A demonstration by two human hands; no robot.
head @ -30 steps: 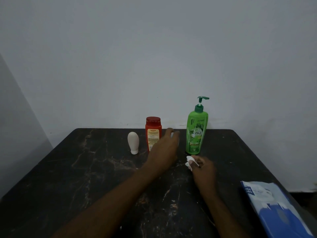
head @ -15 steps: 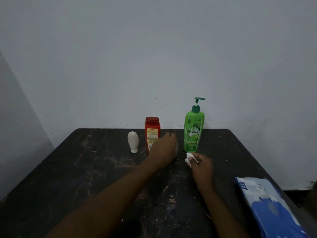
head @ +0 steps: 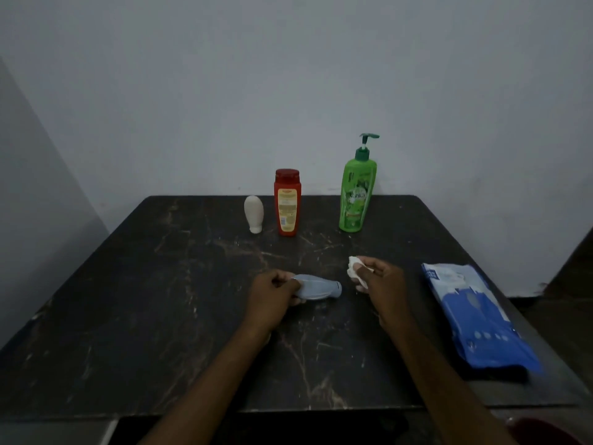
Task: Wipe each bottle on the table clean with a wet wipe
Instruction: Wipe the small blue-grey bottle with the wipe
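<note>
the left hand (head: 276,297) has drawn back from the far row, its grip now clamped on a small grey bottle (head: 317,290) held sideways over the mid worktop (head: 160,284). just right, the right hand (head: 383,285) pinches the wet wipe (head: 354,268); wiping this bottle looks ready to begin.
</note>
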